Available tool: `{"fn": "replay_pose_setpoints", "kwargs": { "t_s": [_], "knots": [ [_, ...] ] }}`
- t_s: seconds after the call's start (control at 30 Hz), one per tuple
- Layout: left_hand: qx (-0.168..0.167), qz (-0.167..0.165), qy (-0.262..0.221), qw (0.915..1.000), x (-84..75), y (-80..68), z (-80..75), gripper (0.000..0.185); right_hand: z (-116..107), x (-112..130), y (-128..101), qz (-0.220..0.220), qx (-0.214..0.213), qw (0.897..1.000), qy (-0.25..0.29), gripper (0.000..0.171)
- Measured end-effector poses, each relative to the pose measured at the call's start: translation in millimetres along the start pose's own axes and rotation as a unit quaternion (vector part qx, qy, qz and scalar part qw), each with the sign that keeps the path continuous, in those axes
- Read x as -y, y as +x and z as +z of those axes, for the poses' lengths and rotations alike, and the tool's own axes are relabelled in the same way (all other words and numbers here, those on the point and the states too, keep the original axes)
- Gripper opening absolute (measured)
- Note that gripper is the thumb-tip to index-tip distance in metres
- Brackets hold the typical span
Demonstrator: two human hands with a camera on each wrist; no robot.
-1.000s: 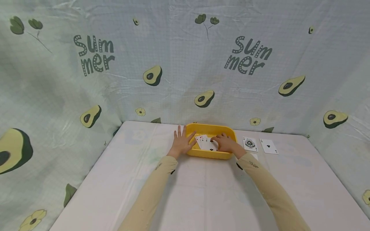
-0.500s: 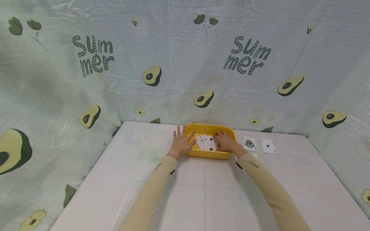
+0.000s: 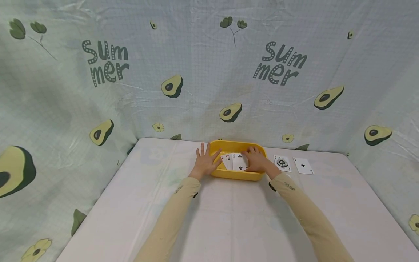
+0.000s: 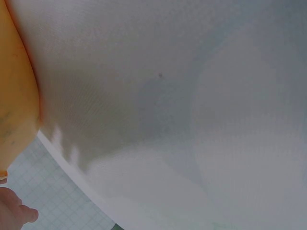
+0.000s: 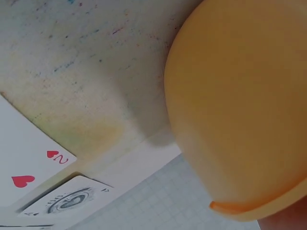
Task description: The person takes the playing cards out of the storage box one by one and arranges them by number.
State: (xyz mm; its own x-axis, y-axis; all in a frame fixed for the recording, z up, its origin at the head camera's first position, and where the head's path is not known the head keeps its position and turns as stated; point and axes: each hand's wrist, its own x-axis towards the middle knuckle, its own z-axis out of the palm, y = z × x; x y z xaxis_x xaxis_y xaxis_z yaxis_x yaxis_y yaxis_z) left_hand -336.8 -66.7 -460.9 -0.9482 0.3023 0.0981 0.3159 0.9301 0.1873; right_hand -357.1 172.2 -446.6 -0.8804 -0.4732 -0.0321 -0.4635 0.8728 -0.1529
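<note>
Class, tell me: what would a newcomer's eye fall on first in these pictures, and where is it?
Probably the bright yellow tray near the table's far edge, with playing cards inside, the left hand at its left end and the right hand reaching in from the right. Behind it rises a pale cloth printed with avocados and "summer".

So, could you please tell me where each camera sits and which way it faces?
Head: on the head, facing forward and down at the yellow tray; left hand, right hand and sleeves show.
Left wrist: on that wrist, facing the tray's outer wall and tabletop; part of a hand shows.
Right wrist: on that wrist, facing the tray's outer wall and loose cards; a hand's edge shows.
Shared by head and right wrist: the ornate spade card.
</note>
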Motion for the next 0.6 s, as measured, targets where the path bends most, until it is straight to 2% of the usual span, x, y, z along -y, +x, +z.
{"fn": "replay_pose_setpoints", "kwargs": {
  "t_s": [0.37,0.6],
  "knots": [
    [-0.001,0.0,0.0,1.0,-0.9,-1.3,-0.8,0.052,-12.1,1.9,-7.5,0.001,0.0,0.997,-0.072,0.083],
    [0.001,0.0,0.0,1.0,-0.4,-1.1,-0.4,0.052,-17.2,-0.7,-15.4,-0.011,-0.019,0.997,-0.081,0.084]
  ]
}}
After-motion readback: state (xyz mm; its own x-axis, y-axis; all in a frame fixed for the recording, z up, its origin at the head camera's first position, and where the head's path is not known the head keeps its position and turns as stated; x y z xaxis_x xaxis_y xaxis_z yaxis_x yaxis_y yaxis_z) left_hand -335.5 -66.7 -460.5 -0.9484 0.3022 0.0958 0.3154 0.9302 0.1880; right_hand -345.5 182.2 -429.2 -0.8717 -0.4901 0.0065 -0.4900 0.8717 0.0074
